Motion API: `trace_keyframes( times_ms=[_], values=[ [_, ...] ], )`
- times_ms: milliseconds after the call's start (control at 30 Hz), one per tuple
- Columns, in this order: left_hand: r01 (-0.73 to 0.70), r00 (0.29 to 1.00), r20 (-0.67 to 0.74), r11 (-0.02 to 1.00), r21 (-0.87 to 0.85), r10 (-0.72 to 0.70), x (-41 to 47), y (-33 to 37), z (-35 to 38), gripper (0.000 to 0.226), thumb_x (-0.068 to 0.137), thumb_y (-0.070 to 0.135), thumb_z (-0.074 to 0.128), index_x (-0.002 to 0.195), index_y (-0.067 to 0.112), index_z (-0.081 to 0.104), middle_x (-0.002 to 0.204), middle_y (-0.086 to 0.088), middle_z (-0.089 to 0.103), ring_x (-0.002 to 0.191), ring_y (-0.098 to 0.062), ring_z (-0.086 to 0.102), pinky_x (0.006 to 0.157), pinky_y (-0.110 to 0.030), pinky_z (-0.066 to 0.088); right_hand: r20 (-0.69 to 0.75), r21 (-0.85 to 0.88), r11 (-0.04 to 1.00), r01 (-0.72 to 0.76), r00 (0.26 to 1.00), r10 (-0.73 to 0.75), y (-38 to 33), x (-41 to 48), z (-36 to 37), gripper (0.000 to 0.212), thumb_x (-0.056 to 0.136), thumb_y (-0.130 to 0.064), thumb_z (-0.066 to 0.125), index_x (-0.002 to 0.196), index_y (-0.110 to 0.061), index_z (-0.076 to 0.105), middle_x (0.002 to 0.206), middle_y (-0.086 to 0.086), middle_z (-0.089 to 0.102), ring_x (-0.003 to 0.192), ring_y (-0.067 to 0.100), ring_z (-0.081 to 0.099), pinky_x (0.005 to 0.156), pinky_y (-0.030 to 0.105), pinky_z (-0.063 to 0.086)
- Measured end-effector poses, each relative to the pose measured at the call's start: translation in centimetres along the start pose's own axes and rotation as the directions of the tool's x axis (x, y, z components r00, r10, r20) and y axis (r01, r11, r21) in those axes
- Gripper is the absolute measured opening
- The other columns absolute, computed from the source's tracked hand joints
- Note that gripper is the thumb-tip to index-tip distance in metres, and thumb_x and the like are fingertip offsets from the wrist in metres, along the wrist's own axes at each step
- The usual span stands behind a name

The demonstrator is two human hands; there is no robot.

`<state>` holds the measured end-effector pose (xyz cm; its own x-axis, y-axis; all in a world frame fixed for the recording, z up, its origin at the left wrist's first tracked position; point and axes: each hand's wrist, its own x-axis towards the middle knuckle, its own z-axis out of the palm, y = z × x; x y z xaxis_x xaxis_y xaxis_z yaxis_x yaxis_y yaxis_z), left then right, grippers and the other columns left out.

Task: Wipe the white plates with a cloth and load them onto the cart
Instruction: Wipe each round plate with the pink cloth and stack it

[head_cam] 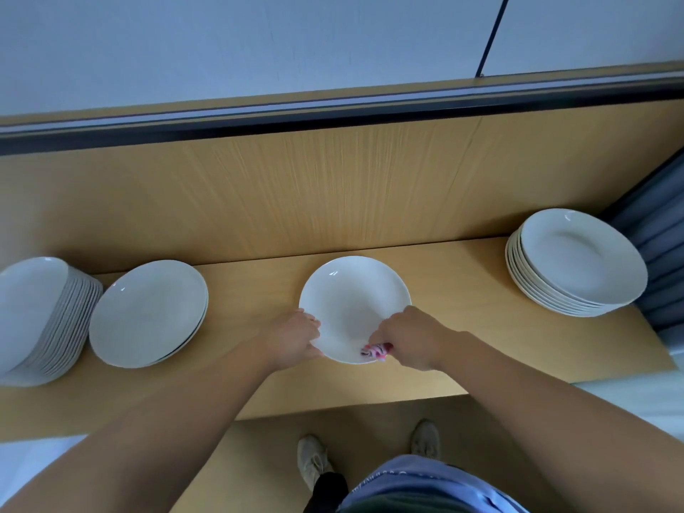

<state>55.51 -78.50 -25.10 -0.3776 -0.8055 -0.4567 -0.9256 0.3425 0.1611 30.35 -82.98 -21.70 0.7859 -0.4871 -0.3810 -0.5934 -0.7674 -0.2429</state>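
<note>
A single white plate (353, 294) lies on the wooden shelf (462, 290) in front of me. My left hand (296, 336) grips its near left rim. My right hand (411, 336) holds a small pink and white cloth (375, 351) bunched in its fingers and presses it on the plate's near right part. The cart is not in view.
A short stack of white plates (148, 312) sits to the left, and a tall leaning stack (33, 312) at the far left. Another stack (577, 261) stands at the right end beside a grey curtain (659, 253). A wooden back panel (333, 187) rises behind the shelf.
</note>
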Motion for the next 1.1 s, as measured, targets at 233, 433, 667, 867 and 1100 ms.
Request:
trace_keyframes(
  times_ms=[233,433,667,867,1100],
  values=[
    [0.159,0.979,-0.113,0.98,-0.122,-0.172,1.4,7.5,-0.8,0.052,0.09,0.059,0.043,0.121,0.018,0.052,0.12,0.003,0.055,0.109,-0.019,0.051,0.088,-0.033,0.044,-0.211,0.083,0.99,-0.117,0.969,0.132,5.8,-1.9,-2.5,0.02,0.089,-0.013,0.043,0.091,-0.025,0.058,0.083,-0.008,0.057,0.079,0.02,0.052,0.069,0.031,0.027],
    [0.303,0.948,-0.088,0.952,-0.048,-0.306,5.7,12.6,0.5,0.051,0.095,0.042,0.041,0.137,0.014,0.035,0.151,-0.01,0.029,0.135,-0.03,0.032,0.108,-0.049,0.031,-0.216,0.08,0.995,-0.065,0.973,0.081,8.8,-3.2,-2.7,0.02,0.088,-0.013,0.047,0.091,-0.03,0.058,0.089,-0.01,0.06,0.083,0.015,0.054,0.071,0.03,0.027],
    [0.391,0.92,0.01,0.92,0.005,-0.391,6.4,15.0,0.4,0.054,0.1,0.011,0.04,0.15,0.01,0.02,0.16,-0.011,0.008,0.147,-0.033,0.009,0.116,-0.055,0.02,-0.231,0.045,0.999,-0.01,0.973,0.02,10.9,-4.0,-3.7,0.019,0.09,-0.015,0.047,0.092,-0.029,0.06,0.091,-0.01,0.062,0.085,0.012,0.054,0.073,0.03,0.028],
    [0.482,0.864,-0.113,0.871,-0.095,-0.49,4.8,15.6,-4.9,0.038,0.092,-0.001,0.039,0.129,0.009,0.042,0.115,-0.01,0.06,0.1,-0.03,0.062,0.071,-0.038,0.045,-0.306,0.055,0.997,0.055,0.951,-0.036,11.6,-4.1,-6.2,0.018,0.09,-0.014,0.048,0.086,-0.028,0.059,0.083,-0.009,0.061,0.08,0.011,0.053,0.068,0.029,0.026],
    [0.577,0.774,-0.19,0.796,-0.183,-0.604,3.0,14.2,-11.0,0.027,0.105,0.025,0.029,0.118,0.01,0.046,0.107,-0.009,0.058,0.083,-0.029,0.057,0.063,-0.036,0.04,-0.426,0.01,0.993,0.12,0.899,-0.105,11.3,-4.1,-10.3,0.017,0.093,-0.016,0.046,0.085,-0.027,0.056,0.08,-0.007,0.058,0.078,0.014,0.051,0.075,0.03,0.033]
  ],
)
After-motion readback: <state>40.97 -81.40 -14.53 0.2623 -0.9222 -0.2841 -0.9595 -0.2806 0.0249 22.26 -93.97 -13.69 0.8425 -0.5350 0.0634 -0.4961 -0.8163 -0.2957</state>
